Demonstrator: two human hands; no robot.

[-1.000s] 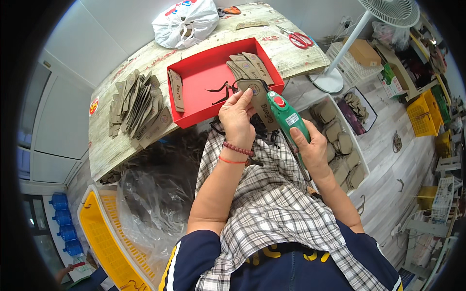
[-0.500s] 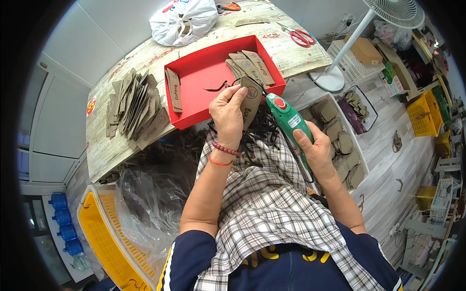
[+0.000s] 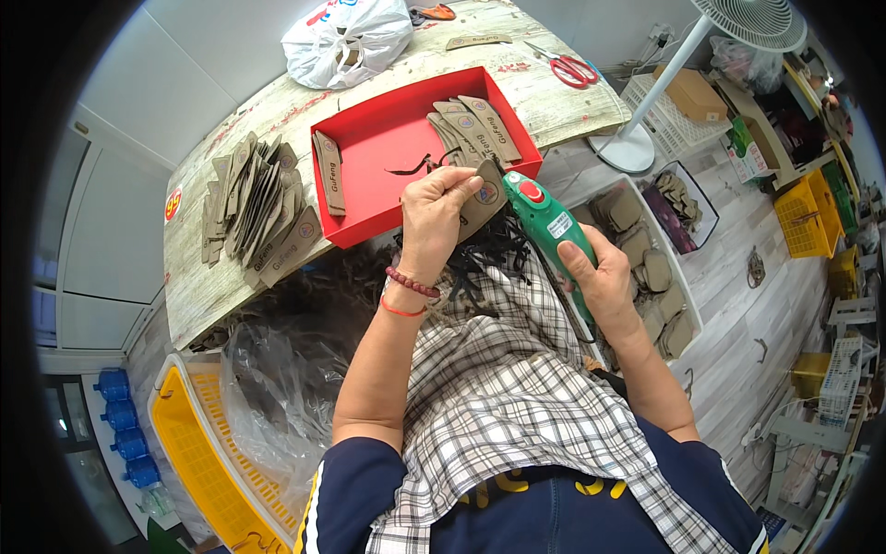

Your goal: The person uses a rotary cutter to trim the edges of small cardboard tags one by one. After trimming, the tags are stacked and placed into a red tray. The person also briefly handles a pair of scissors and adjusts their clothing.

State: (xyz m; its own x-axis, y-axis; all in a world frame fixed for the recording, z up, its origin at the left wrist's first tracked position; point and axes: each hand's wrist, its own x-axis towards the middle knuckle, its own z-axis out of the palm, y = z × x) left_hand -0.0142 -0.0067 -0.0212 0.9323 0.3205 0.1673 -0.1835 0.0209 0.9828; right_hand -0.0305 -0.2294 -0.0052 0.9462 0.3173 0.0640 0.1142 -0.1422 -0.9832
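My left hand [image 3: 432,217] pinches a flat olive-brown fabric strip [image 3: 484,205] with a rounded end and a round emblem. Wrapped in my right hand [image 3: 604,282] is a green handheld power tool [image 3: 551,223] with a red button. Its tip is close by the strip's edge; whether they touch I cannot make out. Just beyond, a shallow red box [image 3: 378,157] holds matching strips [image 3: 472,129] on its right and a few strips [image 3: 329,175] along its left wall. Black trimmings [image 3: 494,257] lie on my checked apron below the strip.
A heap of similar strips [image 3: 254,208] lies on the table [image 3: 198,295] at left. Red-handled scissors [image 3: 572,71] and a white plastic bag [image 3: 346,46] sit at the back. A white bin [image 3: 685,305] of fabric pieces stands right, a yellow basket [image 3: 171,425] lower left, a fan [image 3: 637,143] back right.
My left hand has turned the strip; its lower part now slants back under my fingers and its rounded end points up toward the tool. The tool has barely moved.
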